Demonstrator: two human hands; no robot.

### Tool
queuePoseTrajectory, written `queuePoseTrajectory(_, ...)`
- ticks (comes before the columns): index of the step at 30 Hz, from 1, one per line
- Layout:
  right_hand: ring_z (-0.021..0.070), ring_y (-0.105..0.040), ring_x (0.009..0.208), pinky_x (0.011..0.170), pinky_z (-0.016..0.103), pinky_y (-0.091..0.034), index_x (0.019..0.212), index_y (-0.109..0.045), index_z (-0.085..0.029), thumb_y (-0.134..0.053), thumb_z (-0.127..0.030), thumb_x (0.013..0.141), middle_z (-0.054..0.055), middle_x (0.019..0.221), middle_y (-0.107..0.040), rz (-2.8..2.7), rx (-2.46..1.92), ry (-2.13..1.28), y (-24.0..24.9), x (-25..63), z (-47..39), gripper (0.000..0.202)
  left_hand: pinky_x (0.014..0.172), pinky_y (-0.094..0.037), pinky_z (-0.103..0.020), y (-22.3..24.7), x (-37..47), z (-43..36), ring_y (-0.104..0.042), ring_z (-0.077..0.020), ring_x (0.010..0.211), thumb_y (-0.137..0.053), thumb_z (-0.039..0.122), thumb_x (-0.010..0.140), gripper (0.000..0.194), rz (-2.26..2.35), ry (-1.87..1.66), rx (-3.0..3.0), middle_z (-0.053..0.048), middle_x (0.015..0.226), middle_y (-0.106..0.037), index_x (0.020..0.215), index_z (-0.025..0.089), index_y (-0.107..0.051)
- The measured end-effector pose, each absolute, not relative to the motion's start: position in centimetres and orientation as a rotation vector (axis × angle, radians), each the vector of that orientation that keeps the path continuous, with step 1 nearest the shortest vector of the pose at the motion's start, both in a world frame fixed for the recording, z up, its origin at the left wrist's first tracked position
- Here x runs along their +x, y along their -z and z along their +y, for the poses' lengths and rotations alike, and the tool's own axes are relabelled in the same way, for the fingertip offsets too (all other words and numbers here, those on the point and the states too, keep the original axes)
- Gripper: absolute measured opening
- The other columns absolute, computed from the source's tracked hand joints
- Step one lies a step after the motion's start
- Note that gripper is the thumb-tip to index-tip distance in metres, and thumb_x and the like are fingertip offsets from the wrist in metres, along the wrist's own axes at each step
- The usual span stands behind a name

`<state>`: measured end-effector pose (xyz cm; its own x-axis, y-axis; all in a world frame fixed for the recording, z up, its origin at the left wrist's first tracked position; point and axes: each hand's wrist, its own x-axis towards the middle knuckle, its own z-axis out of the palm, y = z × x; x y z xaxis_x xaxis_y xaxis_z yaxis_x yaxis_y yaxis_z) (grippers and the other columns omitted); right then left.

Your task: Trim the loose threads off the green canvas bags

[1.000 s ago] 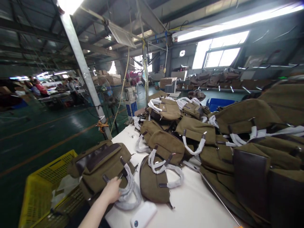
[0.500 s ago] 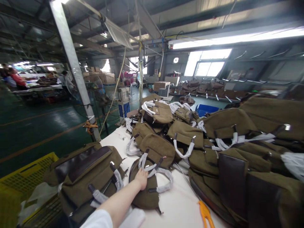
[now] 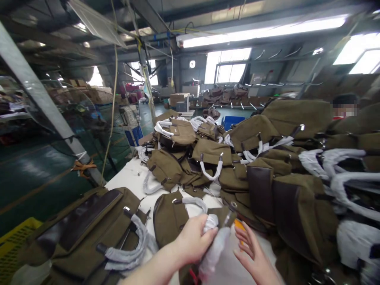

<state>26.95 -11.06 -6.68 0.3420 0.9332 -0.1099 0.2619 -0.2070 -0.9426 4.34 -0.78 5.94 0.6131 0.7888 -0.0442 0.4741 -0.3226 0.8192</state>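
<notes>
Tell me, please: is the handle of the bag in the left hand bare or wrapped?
Wrapped. The left hand grips the handle of the olive bag, and white protective wrapping covers it.

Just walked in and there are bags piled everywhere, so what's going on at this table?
A person is working at a white table heaped with olive canvas bags. Their left hand grips the white-wrapped handle of the small bag in front of them. The right hand is open beside it, next to something orange. A larger bag lies to the left.
</notes>
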Motion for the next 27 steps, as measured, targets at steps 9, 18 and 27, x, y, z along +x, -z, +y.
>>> queuePoseTrajectory(9,0.0228,-0.058,0.108,0.097,0.04,-0.047,0.101,-0.062,-0.022,-0.043,-0.015,0.069,0.008,0.108,-0.064,-1.57,-1.924,-0.723,4.2,24.4,-10.5,0.038,0.078,-0.049,-0.029,2.2,5.0,-3.5,-0.063,-0.0216,0.087,-0.073,0.033,0.069,0.04,0.934,-0.533,1.539,-0.007,0.097,-0.071,0.105,0.018,-0.063)
queuePoseTrajectory(18,0.0255,-0.045,0.137,0.117,0.044,-0.03,0.131,-0.06,-0.024,-0.059,-0.034,0.077,0.01,0.146,-0.053,-1.561,-1.642,-1.149,-0.2,28.3,-14.2,0.055,0.076,-0.048,-0.03,6.1,3.0,-5.1,-0.065,-0.0213,0.08,-0.052,0.049,0.086,0.037,0.887,-0.32,1.654,-0.004,0.082,-0.075,0.075,0.019,-0.071)
queuePoseTrajectory(27,0.0231,-0.065,0.084,0.083,0.038,-0.049,0.087,-0.075,-0.02,-0.056,-0.046,0.085,0.009,0.088,-0.073,-1.661,-1.923,-1.046,-6.2,22.3,-14.4,0.032,0.039,-0.028,-0.026,6.2,5.7,-2.0,-0.032,-0.0102,0.027,-0.04,0.088,0.069,0.065,0.937,-0.508,1.107,0.006,0.029,-0.033,0.049,0.026,-0.035)
